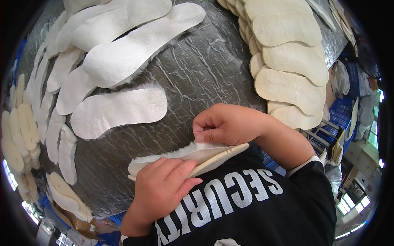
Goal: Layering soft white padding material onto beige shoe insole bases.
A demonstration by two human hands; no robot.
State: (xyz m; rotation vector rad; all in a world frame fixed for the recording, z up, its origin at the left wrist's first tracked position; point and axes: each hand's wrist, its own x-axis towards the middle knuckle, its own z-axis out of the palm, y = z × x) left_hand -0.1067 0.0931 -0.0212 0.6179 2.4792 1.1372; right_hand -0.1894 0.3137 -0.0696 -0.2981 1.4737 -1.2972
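Close to my body, my left hand (160,186) wraps its fingers over a white fleece-edged insole piece (141,166) and a cream insole (219,160) lying against it. The two layers are tilted, edge toward me, with a gap between them at the right end. My right hand (223,125) is bent at the wrist and pinches the far edge of the white piece between thumb and curled fingers. Beyond my hands, a single white insole piece (121,110) with a furry edge lies flat on the dark, wrinkled table cover (201,78).
More white insole pieces (135,45) overlap at the far left. Cream insoles (291,86) lie in overlapping rows at the right. Other cream insoles (65,194) rest at the near left edge. A blue crate (342,112) stands beyond the right edge, a cardboard box (84,225) below left.
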